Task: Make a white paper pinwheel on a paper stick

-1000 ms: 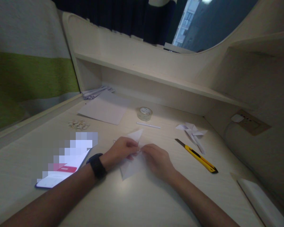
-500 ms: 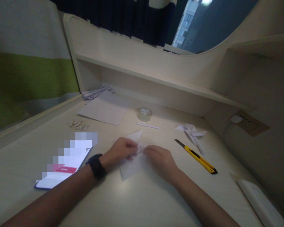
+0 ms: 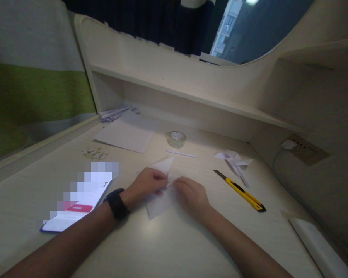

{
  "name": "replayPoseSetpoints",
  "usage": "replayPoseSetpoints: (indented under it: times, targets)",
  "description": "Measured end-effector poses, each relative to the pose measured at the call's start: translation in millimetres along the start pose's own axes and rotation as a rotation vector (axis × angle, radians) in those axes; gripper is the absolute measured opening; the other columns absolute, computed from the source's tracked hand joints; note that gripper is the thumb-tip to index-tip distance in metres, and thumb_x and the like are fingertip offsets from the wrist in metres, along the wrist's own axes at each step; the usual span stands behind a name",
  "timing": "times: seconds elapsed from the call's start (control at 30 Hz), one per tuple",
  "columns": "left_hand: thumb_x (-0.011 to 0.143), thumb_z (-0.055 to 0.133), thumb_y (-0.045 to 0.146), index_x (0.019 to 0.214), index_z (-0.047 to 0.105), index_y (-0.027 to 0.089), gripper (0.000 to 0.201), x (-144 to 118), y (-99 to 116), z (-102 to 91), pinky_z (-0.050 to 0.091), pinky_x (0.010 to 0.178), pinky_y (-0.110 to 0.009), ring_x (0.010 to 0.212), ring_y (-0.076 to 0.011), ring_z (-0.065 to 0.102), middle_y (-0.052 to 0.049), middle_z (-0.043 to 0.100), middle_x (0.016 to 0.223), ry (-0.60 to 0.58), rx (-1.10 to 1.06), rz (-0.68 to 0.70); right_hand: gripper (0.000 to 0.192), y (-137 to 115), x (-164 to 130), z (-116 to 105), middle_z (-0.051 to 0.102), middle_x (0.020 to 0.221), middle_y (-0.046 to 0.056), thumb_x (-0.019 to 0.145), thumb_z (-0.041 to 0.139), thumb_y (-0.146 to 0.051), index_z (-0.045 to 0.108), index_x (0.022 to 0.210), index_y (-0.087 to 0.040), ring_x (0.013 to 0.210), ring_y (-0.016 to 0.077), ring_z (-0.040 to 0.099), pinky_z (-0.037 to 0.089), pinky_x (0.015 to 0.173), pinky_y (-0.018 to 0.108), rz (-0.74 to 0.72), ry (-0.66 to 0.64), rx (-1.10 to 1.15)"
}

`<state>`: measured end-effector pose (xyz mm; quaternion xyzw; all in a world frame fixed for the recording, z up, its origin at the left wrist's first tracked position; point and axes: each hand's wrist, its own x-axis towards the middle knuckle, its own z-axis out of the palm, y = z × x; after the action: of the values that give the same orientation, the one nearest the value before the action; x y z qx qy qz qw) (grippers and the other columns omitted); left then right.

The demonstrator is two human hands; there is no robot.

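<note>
A piece of white paper (image 3: pixel 158 204) with pointed corners lies on the pale desk (image 3: pixel 174 247) in front of me. My left hand (image 3: pixel 146 184), with a dark watch on its wrist, pinches the paper near its middle. My right hand (image 3: pixel 191 195) meets it there, fingertips on the same fold. One point of the paper sticks up behind my hands, another lies toward me. The fold itself is hidden under my fingers.
A phone (image 3: pixel 75 208) with a lit screen lies at the left. A yellow utility knife (image 3: pixel 243 193) and a folded paper pinwheel (image 3: pixel 234 161) lie at the right. A tape roll (image 3: pixel 176 139), a white stick (image 3: pixel 181 153), a paper sheet (image 3: pixel 127 133) and paper scraps (image 3: pixel 94 153) lie farther back.
Both hands stay on the paper with only small finger shifts. The view has moved slightly.
</note>
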<state>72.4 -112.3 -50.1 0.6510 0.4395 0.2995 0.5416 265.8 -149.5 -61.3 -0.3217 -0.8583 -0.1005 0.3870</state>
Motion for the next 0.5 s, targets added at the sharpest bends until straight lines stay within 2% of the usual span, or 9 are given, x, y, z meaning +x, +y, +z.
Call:
replayPoseSetpoints:
  times: [0.2,0.33,0.5]
  targets:
    - [0.07,0.057,0.027,0.056,0.059,0.014,0.019,0.0,1.0,0.3,0.043,0.049,-0.021,0.056,-0.0123,0.052,0.0,0.053,0.057,0.017,0.035,0.006,0.026,0.1,-2.5,0.8,0.07,0.096,0.01,0.086,0.044,-0.01,0.064,0.102,-0.017,0.088,0.0192,0.066,0.057,0.079,0.032,0.03,-0.064,-0.019]
    - [0.069,0.057,0.025,0.054,0.057,0.013,0.019,-0.4,3.0,0.7,0.043,0.049,-0.021,0.054,-0.0116,0.051,0.001,0.05,0.054,0.014,0.026,-0.005,0.027,0.9,-2.8,1.3,0.069,0.096,0.012,0.085,0.045,-0.01,0.062,0.105,-0.015,0.089,0.0204,0.066,0.057,0.078,0.034,0.022,-0.058,0.003]
    - [0.07,0.058,0.027,0.06,0.062,0.013,0.017,1.0,1.0,0.8,0.048,0.053,-0.024,0.059,-0.0136,0.056,-0.001,0.057,0.06,0.016,-0.019,-0.023,0.024,1.1,-0.2,1.8,0.069,0.092,0.011,0.086,0.046,-0.01,0.061,0.103,-0.016,0.084,0.0189,0.066,0.057,0.074,0.032,0.036,-0.045,0.023]
